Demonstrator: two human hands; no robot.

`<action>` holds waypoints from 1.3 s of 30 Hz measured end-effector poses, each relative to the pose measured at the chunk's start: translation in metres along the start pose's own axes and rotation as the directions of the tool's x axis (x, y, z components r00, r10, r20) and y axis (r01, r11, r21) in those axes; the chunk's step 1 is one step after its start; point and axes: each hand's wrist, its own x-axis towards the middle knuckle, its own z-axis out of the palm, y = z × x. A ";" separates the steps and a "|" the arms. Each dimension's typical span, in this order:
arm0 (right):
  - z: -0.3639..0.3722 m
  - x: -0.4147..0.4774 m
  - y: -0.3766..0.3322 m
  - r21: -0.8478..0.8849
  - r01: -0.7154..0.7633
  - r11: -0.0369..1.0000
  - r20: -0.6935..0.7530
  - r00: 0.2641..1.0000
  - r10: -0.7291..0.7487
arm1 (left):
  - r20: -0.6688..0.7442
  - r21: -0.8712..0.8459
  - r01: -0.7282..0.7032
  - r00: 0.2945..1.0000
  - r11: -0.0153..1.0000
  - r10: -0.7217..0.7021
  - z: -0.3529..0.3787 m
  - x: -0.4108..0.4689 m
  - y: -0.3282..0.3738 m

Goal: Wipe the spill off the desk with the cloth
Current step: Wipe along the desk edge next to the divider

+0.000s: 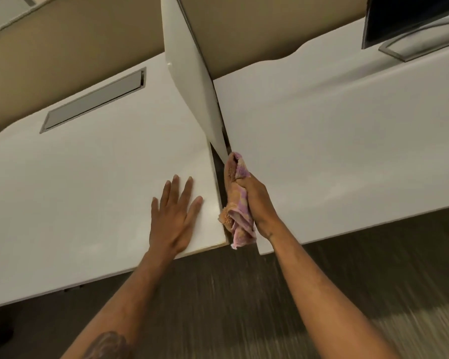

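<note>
Pink-orange cloth upright, lengthwise along desk gap; right hand fingers clenched around it; left hand flat.

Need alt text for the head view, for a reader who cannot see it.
Right hand grips a bunched pink and orange cloth in the gap between two white desks, below a white divider panel. Left hand lies flat on the left desk.

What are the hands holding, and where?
The right hand grips the cloth around its bunched middle. The left hand holds nothing; it lies flat on the desk.

White desk: left hand flat on top.
</note>
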 end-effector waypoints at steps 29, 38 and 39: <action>0.024 -0.018 0.028 -0.276 0.359 0.892 0.196 0.929 -0.314 | -0.036 -0.096 -0.027 0.999 0.995 0.024 0.004 0.004 -0.007; 0.016 -0.030 0.039 -0.154 0.293 0.944 0.149 0.951 -0.271 | -0.040 -0.132 -0.023 0.999 0.991 0.018 0.004 0.002 -0.006; 0.019 -0.016 0.031 -0.146 0.282 0.948 0.139 0.955 -0.262 | -0.033 -0.147 -0.009 0.999 0.989 0.004 0.003 0.002 -0.005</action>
